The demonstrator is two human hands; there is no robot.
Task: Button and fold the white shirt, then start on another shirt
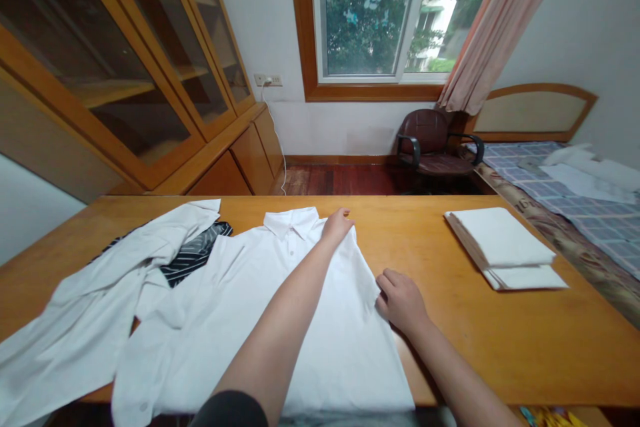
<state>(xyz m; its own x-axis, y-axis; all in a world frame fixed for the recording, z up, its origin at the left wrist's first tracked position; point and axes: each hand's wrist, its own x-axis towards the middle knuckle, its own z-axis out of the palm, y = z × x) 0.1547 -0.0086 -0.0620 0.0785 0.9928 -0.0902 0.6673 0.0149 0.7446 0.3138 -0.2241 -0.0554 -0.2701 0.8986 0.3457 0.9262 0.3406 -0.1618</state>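
Observation:
A white collared shirt lies front side up on the wooden table, its collar toward the far edge and its hem over the near edge. My left hand reaches across it and pinches the fabric at the right-hand shoulder. Lower down, my right hand has its fingers curled on the edge of the sleeve along the shirt's right side; the fingertips are partly hidden. My left forearm covers part of the shirt's front. To the left, the shirt's other sleeve lies loosely creased.
Another white garment lies at left over a black striped cloth. A folded white stack sits on the table at right. Beyond are a glass-door cabinet, an office chair and a bed.

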